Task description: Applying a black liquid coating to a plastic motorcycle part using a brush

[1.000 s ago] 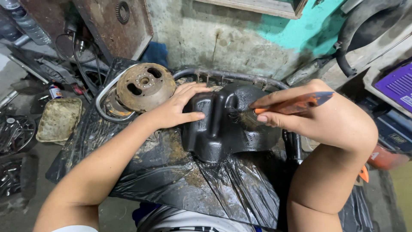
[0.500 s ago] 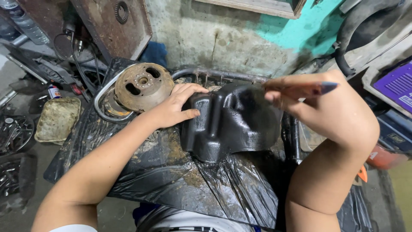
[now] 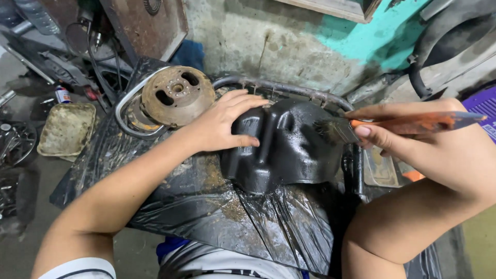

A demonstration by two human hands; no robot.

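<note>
On the black plastic sheet (image 3: 289,227), toward its far edge, sits the black moulded cover (image 3: 289,147), wet and glossy, domed side up. Left hand (image 3: 222,124) lies flat on the cover's left shoulder: fingers spread and nearly straight, thumb pressed along the near-left face, palm down, nothing gripped, just bracing. Right hand (image 3: 413,137) closed around a paintbrush (image 3: 408,124) with an orange-stained handle; thumb and forefinger pinch it near the ferrule, other fingers curled under. Bristles touch the cover's upper right side. Handle end points off to the right.

Just beyond my left hand, at the sheet's far-left corner, a rusty round flywheel-like disc (image 3: 177,95) rests inside a bent metal tube loop (image 3: 124,116). A grimy shallow tray (image 3: 67,129) lies on the floor well left of the sheet. A curved metal bar (image 3: 289,88) runs behind the cover along the sheet's far edge, against the stained wall (image 3: 289,41)
</note>
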